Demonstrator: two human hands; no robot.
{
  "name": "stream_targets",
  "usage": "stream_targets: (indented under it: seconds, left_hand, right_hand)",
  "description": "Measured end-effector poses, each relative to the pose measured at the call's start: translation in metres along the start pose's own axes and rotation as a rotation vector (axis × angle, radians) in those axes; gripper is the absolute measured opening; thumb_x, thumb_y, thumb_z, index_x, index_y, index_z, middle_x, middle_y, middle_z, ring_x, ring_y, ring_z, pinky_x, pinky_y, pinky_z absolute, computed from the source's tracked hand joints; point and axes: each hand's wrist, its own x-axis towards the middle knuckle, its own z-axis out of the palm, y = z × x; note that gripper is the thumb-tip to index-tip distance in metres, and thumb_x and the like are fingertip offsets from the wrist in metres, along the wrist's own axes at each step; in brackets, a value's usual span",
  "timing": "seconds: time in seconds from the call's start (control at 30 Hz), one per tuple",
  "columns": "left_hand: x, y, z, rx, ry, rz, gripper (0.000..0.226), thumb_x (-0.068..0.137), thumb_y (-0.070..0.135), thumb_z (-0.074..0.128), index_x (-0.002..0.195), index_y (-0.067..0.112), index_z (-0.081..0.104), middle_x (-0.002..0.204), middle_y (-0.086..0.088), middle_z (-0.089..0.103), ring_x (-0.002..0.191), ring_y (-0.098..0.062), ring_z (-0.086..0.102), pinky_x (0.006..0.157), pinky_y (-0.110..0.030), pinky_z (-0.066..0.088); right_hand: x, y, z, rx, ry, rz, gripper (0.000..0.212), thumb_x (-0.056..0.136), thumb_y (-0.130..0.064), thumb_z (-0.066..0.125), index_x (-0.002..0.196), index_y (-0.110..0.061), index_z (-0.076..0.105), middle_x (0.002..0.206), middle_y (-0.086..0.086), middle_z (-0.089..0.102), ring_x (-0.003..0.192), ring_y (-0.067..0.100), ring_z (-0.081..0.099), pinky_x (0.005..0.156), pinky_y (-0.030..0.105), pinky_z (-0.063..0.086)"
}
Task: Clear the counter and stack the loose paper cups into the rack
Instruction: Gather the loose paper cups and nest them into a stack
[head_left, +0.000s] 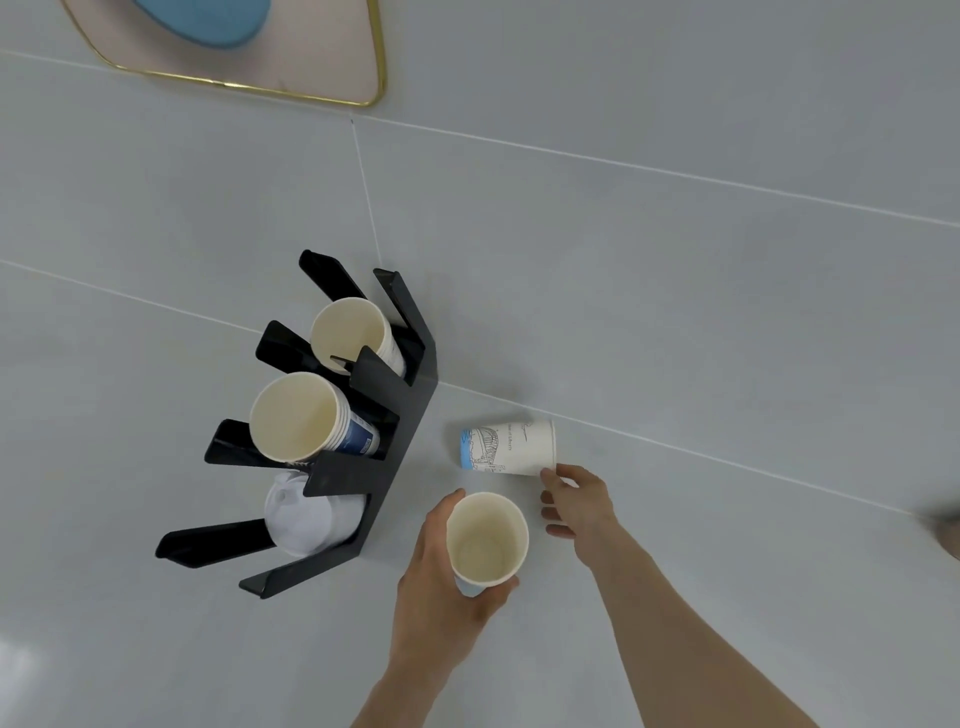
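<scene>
— While the rack (332, 415) stands at the counter's (727, 312) back edge, what's loose?

— Left hand (441, 587) grips an upright cup (485, 540); right hand (576, 501), fingers loosely spread, touches the tipped cup (509, 448). Pinch its rim, nest them straight.

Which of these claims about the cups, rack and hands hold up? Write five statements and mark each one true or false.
1. The left hand holds an upright paper cup. True.
2. The printed cup by the right hand stands upright. False: it lies on its side on the counter.
3. The black rack already holds cups. True: a top cup and a middle stack sit in it.
4. The right hand grips the printed cup firmly. False: only a fingertip reaches its rim.
5. The rack's lowest slot is empty. False: white lids fill it.
</scene>
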Motion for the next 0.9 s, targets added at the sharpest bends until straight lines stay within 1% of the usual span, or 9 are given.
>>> stream_targets:
  seconds: [0.07,0.2,0.3,0.4,0.5,0.63,0.7,0.8,0.9]
  left_hand:
    - [0.0,0.0,0.0,-0.006,-0.005,-0.011,0.103,0.057,0.05,0.087,0.14,0.055,0.027,0.133,0.04,0.043,0.112,0.006,0.051,0.08,-0.003,0.039]
    - [0.002,0.0,0.001,-0.019,-0.006,-0.028,0.103,0.056,0.051,0.089,0.14,0.052,0.031,0.131,0.037,0.047,0.114,0.004,0.054,0.08,-0.004,0.041]
    - [0.002,0.001,0.0,-0.024,0.0,-0.04,0.102,0.055,0.049,0.089,0.14,0.051,0.032,0.13,0.034,0.05,0.113,0.001,0.055,0.082,-0.011,0.044]
    - [0.002,0.005,0.0,-0.028,-0.014,-0.052,0.103,0.055,0.047,0.091,0.138,0.055,0.031,0.13,0.034,0.05,0.111,0.005,0.055,0.084,-0.016,0.047]
    - [0.002,0.012,-0.002,-0.058,-0.024,-0.098,0.101,0.053,0.047,0.089,0.129,0.069,0.026,0.126,0.036,0.053,0.106,0.013,0.057,0.076,-0.009,0.042]
    - [0.001,0.012,-0.001,-0.072,-0.04,-0.084,0.106,0.053,0.044,0.091,0.137,0.059,0.029,0.133,0.03,0.053,0.114,0.001,0.058,0.079,-0.009,0.043]
    - [-0.001,0.014,-0.002,-0.11,-0.086,-0.059,0.111,0.051,0.045,0.092,0.138,0.061,0.025,0.135,0.029,0.052,0.119,0.003,0.056,0.083,-0.01,0.045]
    - [-0.007,0.017,-0.009,-0.242,-0.158,-0.098,0.128,0.049,0.049,0.094,0.152,0.045,0.02,0.142,0.025,0.046,0.129,0.001,0.049,0.102,-0.024,0.045]
    - [-0.01,0.022,-0.021,-0.385,-0.135,-0.213,0.098,0.069,0.058,0.082,0.151,0.045,0.03,0.141,0.026,0.048,0.131,0.006,0.046,0.111,-0.032,0.037]
  right_hand:
    - [-0.001,0.008,0.003,0.065,0.03,0.001,0.025,0.1,-0.027,0.063,0.12,-0.014,0.069,0.092,0.013,0.07,0.078,0.028,0.066,0.081,0.048,0.063]
    - [-0.019,0.004,-0.004,0.265,0.081,-0.125,0.013,0.104,-0.027,0.056,0.097,-0.02,0.063,0.103,0.012,0.067,0.087,0.026,0.068,0.077,0.042,0.064]
    - [-0.049,-0.012,-0.024,0.296,0.058,-0.344,0.015,0.106,-0.03,0.053,0.101,-0.02,0.063,0.111,0.007,0.073,0.095,0.018,0.076,0.072,0.032,0.063]
    - [-0.086,-0.018,-0.051,0.168,0.022,-0.619,0.015,0.106,-0.035,0.053,0.1,-0.027,0.065,0.106,-0.007,0.075,0.099,0.01,0.076,0.071,0.027,0.064]
    - [-0.118,-0.011,-0.07,-0.044,0.02,-0.847,0.014,0.101,-0.041,0.055,0.098,-0.031,0.065,0.104,-0.009,0.074,0.099,0.013,0.074,0.076,0.025,0.063]
    - [-0.137,0.006,-0.072,-0.289,-0.008,-1.074,0.017,0.096,-0.035,0.066,0.11,-0.027,0.072,0.119,-0.012,0.071,0.105,0.013,0.072,0.079,0.025,0.059]
    - [-0.139,0.016,-0.066,-0.342,-0.061,-1.06,0.029,0.095,-0.037,0.07,0.123,-0.03,0.07,0.126,-0.014,0.068,0.11,0.011,0.069,0.082,0.025,0.059]
    - [-0.139,0.022,-0.054,-0.264,-0.09,-0.842,0.049,0.091,-0.048,0.069,0.138,-0.038,0.061,0.129,-0.02,0.066,0.111,0.005,0.068,0.083,0.02,0.06]
    - [-0.13,0.02,-0.039,-0.201,-0.068,-0.569,0.043,0.094,-0.039,0.071,0.136,-0.041,0.062,0.124,-0.014,0.069,0.102,0.002,0.071,0.085,0.023,0.061]
